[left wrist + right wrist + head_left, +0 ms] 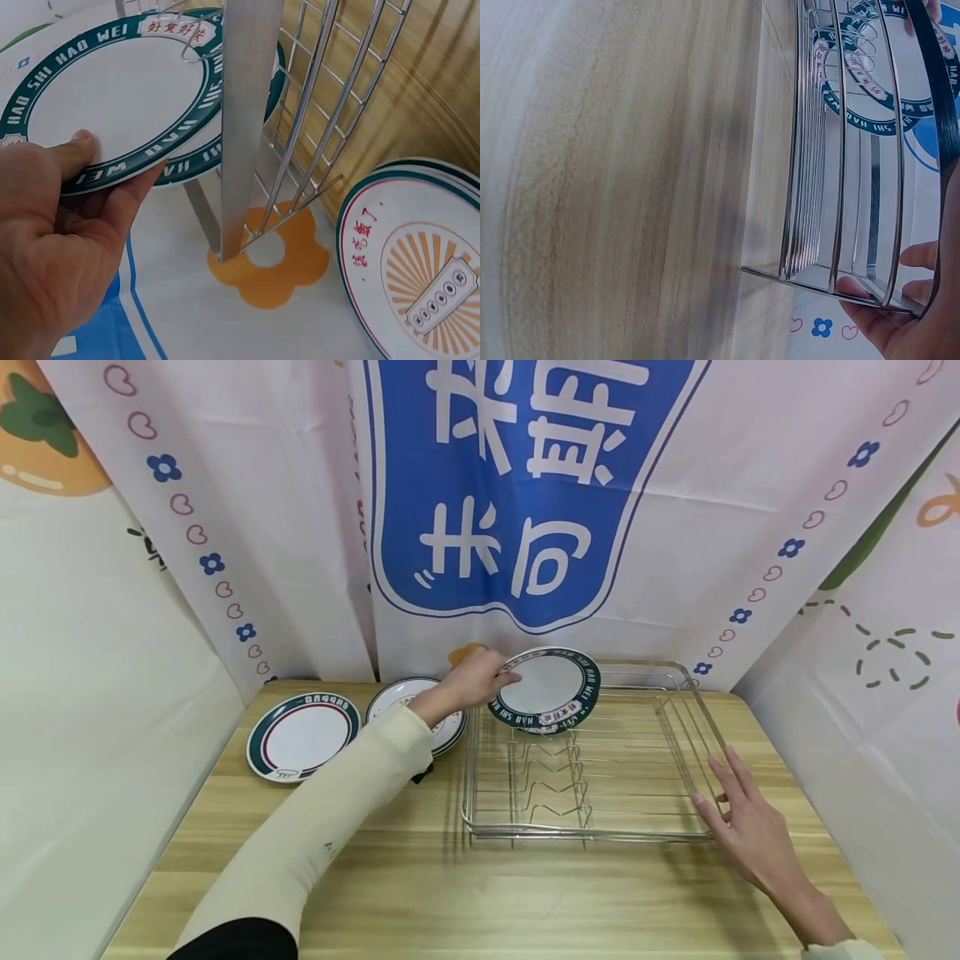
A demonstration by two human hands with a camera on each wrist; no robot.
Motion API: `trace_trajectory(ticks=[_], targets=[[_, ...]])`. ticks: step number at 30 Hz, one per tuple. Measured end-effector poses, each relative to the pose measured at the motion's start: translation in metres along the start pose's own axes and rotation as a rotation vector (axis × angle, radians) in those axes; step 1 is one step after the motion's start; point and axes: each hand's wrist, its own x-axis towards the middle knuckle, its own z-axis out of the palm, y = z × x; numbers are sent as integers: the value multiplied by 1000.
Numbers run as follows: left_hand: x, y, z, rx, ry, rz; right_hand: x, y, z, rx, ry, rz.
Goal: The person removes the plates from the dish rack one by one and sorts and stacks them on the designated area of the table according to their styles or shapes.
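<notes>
My left hand (471,681) grips a white plate with a green lettered rim (542,683) by its edge, thumb on the face and fingers beneath. The plate is over the back left of a wire dish rack (630,837). Behind it, a second green-rimmed plate (196,154) stands in the rack, mostly covered in the head view. At the rack's right side, my right hand (753,827) holds the top rail, with thumb and fingers on either side of it.
Left of the rack lie a green-rimmed plate (303,737) and a small pile of plates (401,692), partly behind my left arm. A printed cloth (300,527) hangs behind the wooden table (525,893). Bent wire dividers (551,789) line the rack's left half.
</notes>
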Motion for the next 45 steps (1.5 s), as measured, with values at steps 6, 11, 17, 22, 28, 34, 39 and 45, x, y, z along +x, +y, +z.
trace_trajectory(ticks=[6,11,17,22,28,34,39,45], targets=[[-14,-2,-14,-33,90,-21,0,2,0,-4,2,-12],[-34,-5,-33,-58,148,-22,1,2,2,5,-1,-8],[-67,-7,-61,-34,184,-23,-1,1,4,8,-2,-3],[-97,-12,-79,-29,231,-23,-3,2,3,10,-3,6],[-135,-21,-92,-41,246,-104,-2,2,0,5,1,4],[-168,-26,-99,18,239,-164,-1,1,0,2,-1,-4],[-195,-32,-96,58,259,-243,1,1,0,4,3,-13],[-217,-41,-89,29,236,-310,2,0,1,7,10,-12]])
